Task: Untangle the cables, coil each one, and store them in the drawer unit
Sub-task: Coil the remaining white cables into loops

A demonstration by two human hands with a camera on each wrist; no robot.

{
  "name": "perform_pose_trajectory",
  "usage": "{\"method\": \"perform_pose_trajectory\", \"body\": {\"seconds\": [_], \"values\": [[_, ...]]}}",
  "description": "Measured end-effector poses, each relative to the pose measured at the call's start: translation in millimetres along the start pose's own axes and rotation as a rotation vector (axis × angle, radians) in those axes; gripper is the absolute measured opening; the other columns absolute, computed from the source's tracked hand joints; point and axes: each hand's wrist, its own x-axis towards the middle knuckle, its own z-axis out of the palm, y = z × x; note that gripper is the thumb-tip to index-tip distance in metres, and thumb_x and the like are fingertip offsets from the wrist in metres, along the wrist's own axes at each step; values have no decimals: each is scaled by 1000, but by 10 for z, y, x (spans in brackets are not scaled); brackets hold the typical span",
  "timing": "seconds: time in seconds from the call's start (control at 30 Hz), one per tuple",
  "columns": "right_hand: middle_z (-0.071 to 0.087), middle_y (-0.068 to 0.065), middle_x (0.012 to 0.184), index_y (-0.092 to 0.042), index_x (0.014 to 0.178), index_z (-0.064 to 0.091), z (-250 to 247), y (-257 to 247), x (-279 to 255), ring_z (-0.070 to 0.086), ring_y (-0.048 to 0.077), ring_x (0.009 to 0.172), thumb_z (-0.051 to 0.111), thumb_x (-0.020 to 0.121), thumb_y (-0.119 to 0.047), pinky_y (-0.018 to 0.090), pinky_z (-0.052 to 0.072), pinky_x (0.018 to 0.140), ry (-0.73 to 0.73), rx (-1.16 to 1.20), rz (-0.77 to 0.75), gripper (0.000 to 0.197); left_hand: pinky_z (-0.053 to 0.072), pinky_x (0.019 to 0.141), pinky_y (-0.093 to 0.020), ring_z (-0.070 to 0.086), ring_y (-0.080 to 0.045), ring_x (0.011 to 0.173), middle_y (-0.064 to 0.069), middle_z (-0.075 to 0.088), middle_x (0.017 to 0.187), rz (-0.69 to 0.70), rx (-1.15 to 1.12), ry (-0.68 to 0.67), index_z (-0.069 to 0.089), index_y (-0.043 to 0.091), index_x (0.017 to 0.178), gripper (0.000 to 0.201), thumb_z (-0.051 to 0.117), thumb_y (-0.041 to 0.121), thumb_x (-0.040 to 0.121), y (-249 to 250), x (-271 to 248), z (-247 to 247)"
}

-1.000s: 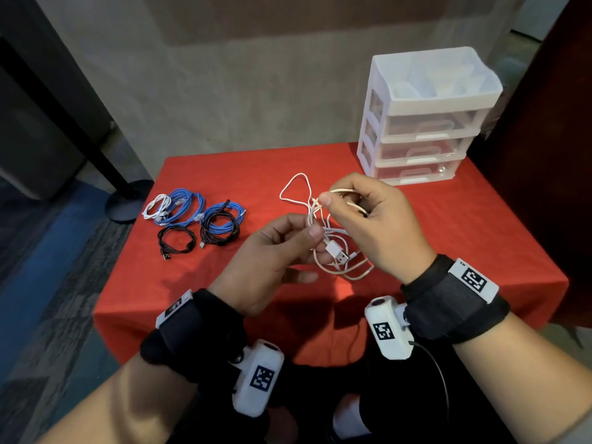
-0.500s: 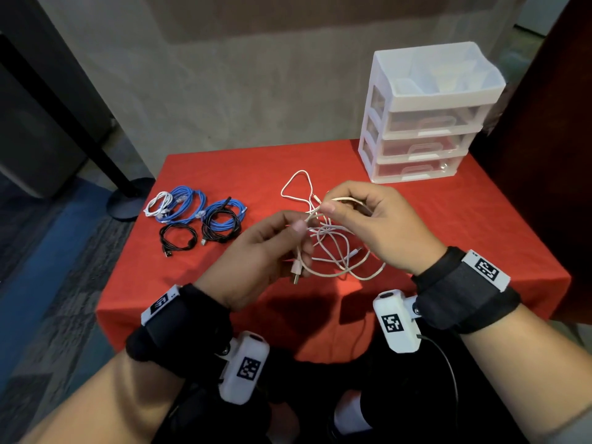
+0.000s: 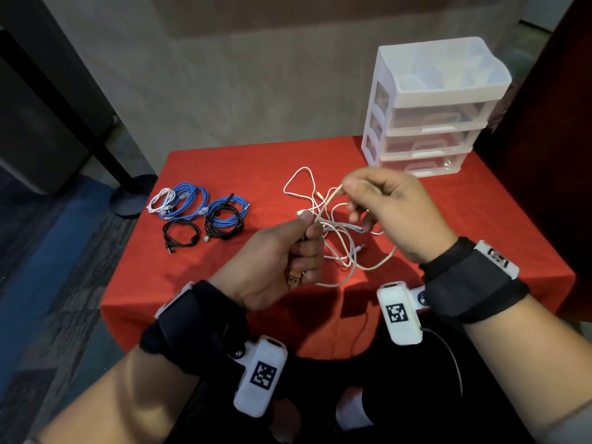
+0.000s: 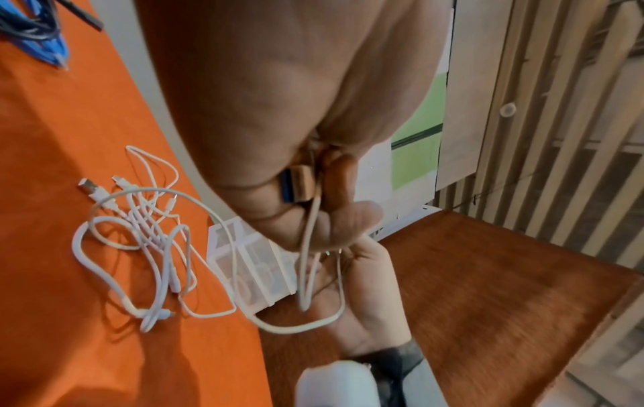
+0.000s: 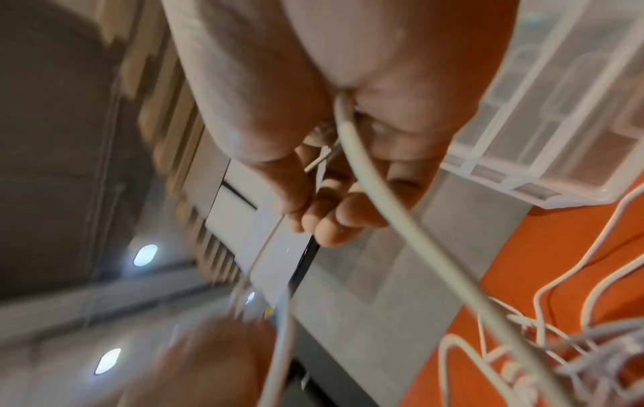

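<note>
1. Far left of the red cloth tabletop point(image 3: 198, 280): coiled blue, white and black cables point(image 3: 195, 213) lie together, well apart from both hands. I read those as done.
2. My left hand point(image 3: 275, 267): fingers point(image 3: 307, 248) curled round one off-white cable strand. Its USB plug point(image 3: 294, 279) pokes out below the fist, toward me. The left wrist view confirms the plug is tucked in the curl.
3. From the left fist the strand runs up and to the right, straight to my right hand. That is its long axis, diagonal and away from me.
4. Loose tangle of white cables point(image 3: 339, 238): sits between and under the two hands, mostly on the tabletop, with one loop point(image 3: 301, 184) reaching toward the far edge.
5. My right hand point(image 3: 394, 213): thumb and forefinger pinch the same strand at its high end. The rest of it passes through the palm and drops back into the tangle.
6. Judgement: the pull has to go along that diagonal, hands apart. The right hand is nearer the knot, so it should feed.
7. Clear plastic three-drawer unit point(image 3: 426, 123): back right, beyond the right hand, drawers closed. Storing comes later.
</note>
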Motion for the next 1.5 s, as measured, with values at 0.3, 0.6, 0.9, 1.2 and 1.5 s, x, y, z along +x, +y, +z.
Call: {"method": "perform_pose_trajectory", "body": {"seconds": [0.3,0.6,0.9,1.2,1.5], "values": [[39,0,57,-13,91,76,-236,189,76,29,14,42,67,98,-27,19,27,41,147,123,185,18,32,44,-16,23,-2,46,11,26,60,94,-178,-27,45,22,76,34,37,35,107,18,-29,-86],[45,1,58,-12,105,72,191,396,-416,35,9,41,56,104,-27,22,26,40,-315,40,287,23,60,87,-32,70,-21,112,-15,63,137,474,-362,105,46,12,84,34,31,30,110,295,-38,-186],[58,-18,53,-16,98,75,295,46,-423,56,4,43,60,100,-13,22,44,47,-408,-335,29,16,58,82,-50,74,-21,90,-2,70,116,627,1088,393,50,29,93,24,34,36,109,-7,92,-217],[41,-9,56,-10,73,65,-16,-109,-84,34,10,54,91,69,-32,30,32,57,-276,-264,0,35,26,44,-17,30,-8,49,-2,47,66,173,621,45,57,7,95,31,34,22,109,-65,-68,-104],[63,26,87,-3,109,67,140,38,-151,48,16,61,55,105,-30,27,37,47,-364,-2,68,30,26,49,-20,26,-5,49,4,29,71,170,-10,-35,51,15,91,24,36,27,107,-24,-87,-87]]}}
